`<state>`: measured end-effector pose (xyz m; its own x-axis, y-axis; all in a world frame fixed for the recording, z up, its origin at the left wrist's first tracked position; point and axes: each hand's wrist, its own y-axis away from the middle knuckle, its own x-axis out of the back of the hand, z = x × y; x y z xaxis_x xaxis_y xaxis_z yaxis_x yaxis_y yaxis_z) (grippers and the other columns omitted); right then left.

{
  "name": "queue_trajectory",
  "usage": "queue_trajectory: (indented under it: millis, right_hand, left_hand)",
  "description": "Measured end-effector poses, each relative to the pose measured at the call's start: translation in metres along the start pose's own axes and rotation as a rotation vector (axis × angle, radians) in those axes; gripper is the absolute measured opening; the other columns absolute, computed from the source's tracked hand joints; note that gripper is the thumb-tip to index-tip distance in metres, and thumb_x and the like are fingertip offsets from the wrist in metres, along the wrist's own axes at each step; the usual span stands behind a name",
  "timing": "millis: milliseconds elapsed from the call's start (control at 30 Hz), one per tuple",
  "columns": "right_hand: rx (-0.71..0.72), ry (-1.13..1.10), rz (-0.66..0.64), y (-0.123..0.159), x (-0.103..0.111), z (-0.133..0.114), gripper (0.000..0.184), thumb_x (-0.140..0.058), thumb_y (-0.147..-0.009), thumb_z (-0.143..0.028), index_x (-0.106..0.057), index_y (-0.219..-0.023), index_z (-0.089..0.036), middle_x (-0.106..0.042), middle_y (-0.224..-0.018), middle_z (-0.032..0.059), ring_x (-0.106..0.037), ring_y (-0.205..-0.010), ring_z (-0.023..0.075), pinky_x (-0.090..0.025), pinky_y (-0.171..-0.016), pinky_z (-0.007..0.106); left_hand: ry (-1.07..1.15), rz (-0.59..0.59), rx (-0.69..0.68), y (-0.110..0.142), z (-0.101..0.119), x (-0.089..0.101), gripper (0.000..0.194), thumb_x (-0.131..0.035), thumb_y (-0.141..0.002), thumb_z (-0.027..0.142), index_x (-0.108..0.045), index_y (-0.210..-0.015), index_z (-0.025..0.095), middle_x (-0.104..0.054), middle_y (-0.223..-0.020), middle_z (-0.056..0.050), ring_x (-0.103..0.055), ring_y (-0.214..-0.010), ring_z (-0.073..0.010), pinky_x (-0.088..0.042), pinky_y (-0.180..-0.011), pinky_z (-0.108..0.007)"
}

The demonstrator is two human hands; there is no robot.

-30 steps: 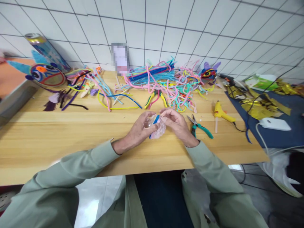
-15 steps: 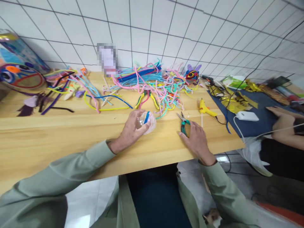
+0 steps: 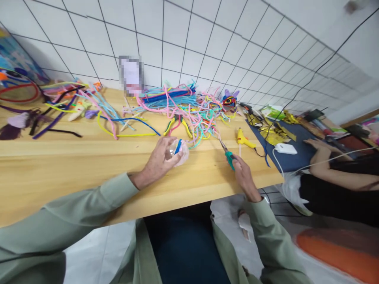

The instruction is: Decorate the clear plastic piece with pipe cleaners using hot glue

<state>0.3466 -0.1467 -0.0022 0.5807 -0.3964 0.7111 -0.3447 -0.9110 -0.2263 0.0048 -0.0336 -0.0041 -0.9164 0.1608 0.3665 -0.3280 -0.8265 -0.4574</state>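
My left hand [image 3: 162, 156] is closed around a clear, rounded piece [image 3: 182, 153] that has a blue strip and pale pink material on it; whether it is a ball or a cup I cannot tell. My right hand [image 3: 243, 173] grips teal-handled needle-nose pliers [image 3: 229, 158], their jaws pointing up and left towards a tangle of pipe cleaners [image 3: 209, 118]. Beyond my left hand lie pliers with yellow and green handles [image 3: 187, 128]. A yellow glue gun [image 3: 245, 140] rests to the right of the teal pliers.
Bundled blue pipe cleaners [image 3: 168, 94] lie near the tiled wall, beside a small decorated figure [image 3: 229, 101]. Loose pipe cleaners [image 3: 109, 118] spread across the left. A white adapter [image 3: 286, 148] sits on a dark blue mat [image 3: 304, 156]. Another person's arm [image 3: 325, 157] is at the right.
My right hand has closed on the teal pliers, which now point further up and left with their jaws nearly together. My left hand still holds the clear piece. The view has shifted rightward.
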Motion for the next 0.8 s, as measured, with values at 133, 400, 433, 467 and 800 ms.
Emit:
queue_trajectory:
  millis: [133,400,433,467,800]
  right_hand:
    - [-0.119,-0.493,-0.151,0.012,0.015,-0.018,0.055,-0.04,-0.1,-0.062,-0.072,-0.118,-0.021,-0.08,-0.101,0.0148,-0.076,-0.086,0.0295,-0.058,-0.065,0.04]
    - [-0.302,-1.0,-0.515,0.028,0.006,-0.061,0.052,-0.06,-0.093,-0.071,-0.074,-0.114,-0.026,-0.081,-0.098,0.0103,-0.076,-0.082,0.0278,-0.063,-0.066,0.042]
    - [-0.304,-0.988,-0.54,0.027,0.004,-0.06,0.052,-0.061,-0.094,-0.072,-0.074,-0.111,-0.025,-0.08,-0.094,0.0094,-0.075,-0.078,0.0264,-0.062,-0.065,0.041]
    - [-0.305,-0.956,-0.554,0.025,0.003,-0.058,0.051,-0.063,-0.094,-0.072,-0.074,-0.108,-0.024,-0.079,-0.09,0.0086,-0.073,-0.073,0.0246,-0.061,-0.064,0.039]
    - [0.09,0.149,-0.318,-0.019,0.026,-0.008,0.043,-0.061,-0.099,-0.061,-0.08,-0.096,-0.022,-0.082,-0.099,0.0126,-0.075,-0.095,0.0321,-0.06,-0.092,0.05]
  left_hand:
    - [-0.006,0.007,0.012,0.0,0.0,0.0,0.042,-0.069,-0.096,0.043,-0.06,-0.131,0.022,-0.068,-0.132,-0.011,-0.067,-0.128,-0.0296,-0.055,-0.115,-0.049]
    - [-0.002,0.0,0.015,-0.001,0.002,0.002,0.043,-0.068,-0.096,0.045,-0.06,-0.131,0.022,-0.069,-0.131,-0.012,-0.068,-0.127,-0.03,-0.055,-0.113,-0.049]
    - [-0.001,-0.004,0.016,-0.001,0.002,0.002,0.043,-0.069,-0.096,0.044,-0.06,-0.131,0.022,-0.069,-0.131,-0.012,-0.068,-0.127,-0.0299,-0.056,-0.113,-0.049]
    - [0.0,-0.006,0.018,-0.001,0.003,0.002,0.042,-0.068,-0.096,0.044,-0.06,-0.131,0.022,-0.069,-0.132,-0.012,-0.068,-0.127,-0.0297,-0.056,-0.113,-0.048]
    - [-0.011,0.001,-0.016,-0.002,0.004,0.003,0.041,-0.069,-0.096,0.045,-0.061,-0.129,0.023,-0.07,-0.13,-0.011,-0.067,-0.126,-0.0291,-0.056,-0.111,-0.046]
